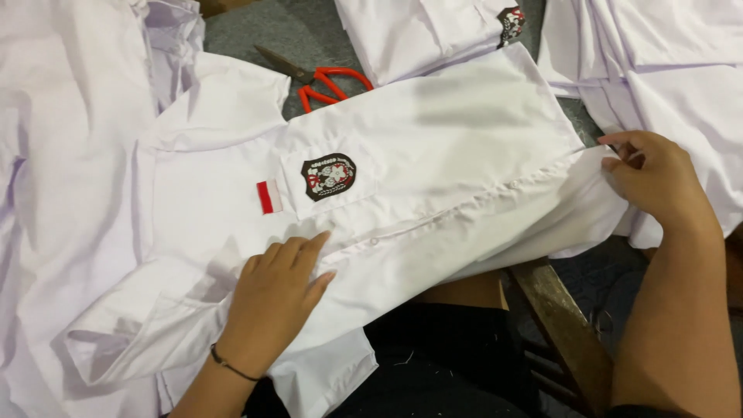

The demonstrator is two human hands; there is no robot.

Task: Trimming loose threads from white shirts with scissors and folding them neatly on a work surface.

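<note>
- Head view: a white shirt (433,155) lies spread across the grey tabletop (263,31), front side up, collar end toward 9 o'clock and hem toward 3 o'clock.
- The left hand (275,302) rests flat and open on the shirt at about 7 o'clock, palm down, fingers spread just beside the button strip (418,228); it presses rather than grips. A thin dark band sits on that wrist.
- The right hand (650,178) at 3 o'clock pinches the hem edge of the shirt between thumb and fingers, so it is closed on the cloth.
- A dark round badge (329,176) sits on the chest pocket near the centre, with a small red-and-white patch (268,197) just beside it toward 9 o'clock.
- Orange-handled scissors (329,83) lie at 12 o'clock, partly tucked under the shirt's edge.
- More white shirts are heaped at 9 o'clock (70,155), stacked at 12 o'clock (418,31) and piled at 2 o'clock (658,46).
- A wooden bench (561,325) edge shows at 5 o'clock, below the hanging cloth.
- Judged from this: the cloth between the two hands looks slightly slack, so an even pull from the pinching hand while the flat hand anchors would keep the button strip straight and smooth the wrinkles.
- Keeping the hem clear of the scissors would avoid snagging.
</note>
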